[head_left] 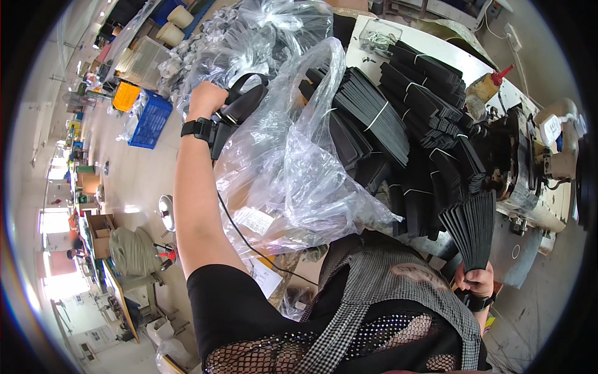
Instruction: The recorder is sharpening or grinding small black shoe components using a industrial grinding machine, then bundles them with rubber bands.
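Note:
My left hand (pixel 208 100) is closed at the upper left, beside a curved black piece (pixel 246 103) shaped like a loop or strap. Its fingers are curled in a grip, and that black piece comes out from under them. A large clear plastic bag (pixel 305 156) lies just right of that forearm. Low on the right, my right hand (pixel 476 279) is closed around the lower end of a bundle of flat black strips (pixel 472 230). The strips fan out upward from the fist. More black strip bundles (pixel 377 115), bound with white ties, are piled on the table beyond.
A machine (pixel 517 162) stands at the right, with a red-nozzled bottle (pixel 495 81) near it. The white table (pixel 364 56) holds a small clear box (pixel 380 36). A blue crate (pixel 151 121) sits on the floor at left. A black cable (pixel 233 221) hangs below my left wrist.

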### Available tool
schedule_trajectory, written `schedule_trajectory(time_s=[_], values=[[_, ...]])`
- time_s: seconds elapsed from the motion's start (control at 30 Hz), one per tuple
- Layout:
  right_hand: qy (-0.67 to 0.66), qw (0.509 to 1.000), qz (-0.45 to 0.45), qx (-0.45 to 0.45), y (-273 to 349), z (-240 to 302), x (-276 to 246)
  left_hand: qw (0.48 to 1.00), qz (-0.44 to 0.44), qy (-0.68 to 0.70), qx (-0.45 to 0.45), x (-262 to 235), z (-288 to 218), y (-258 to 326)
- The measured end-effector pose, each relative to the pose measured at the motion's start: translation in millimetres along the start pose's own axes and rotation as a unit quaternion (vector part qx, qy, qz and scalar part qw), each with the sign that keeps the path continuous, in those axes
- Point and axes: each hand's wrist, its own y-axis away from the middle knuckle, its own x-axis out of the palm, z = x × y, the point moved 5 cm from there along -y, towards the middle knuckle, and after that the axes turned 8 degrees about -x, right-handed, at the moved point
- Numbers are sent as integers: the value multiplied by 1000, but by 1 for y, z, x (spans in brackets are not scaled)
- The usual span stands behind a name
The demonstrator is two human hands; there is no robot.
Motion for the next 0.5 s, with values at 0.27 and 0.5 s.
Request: schedule_trajectory(time_s=[0.27, 0.5], values=[[-20, 1000, -5, -6, 4, -3, -1, 999, -13, -35, -9, -2, -3, -5], [-2, 1000, -24, -5, 10, -1, 8, 997, -70, -8, -21, -5, -13, 14]])
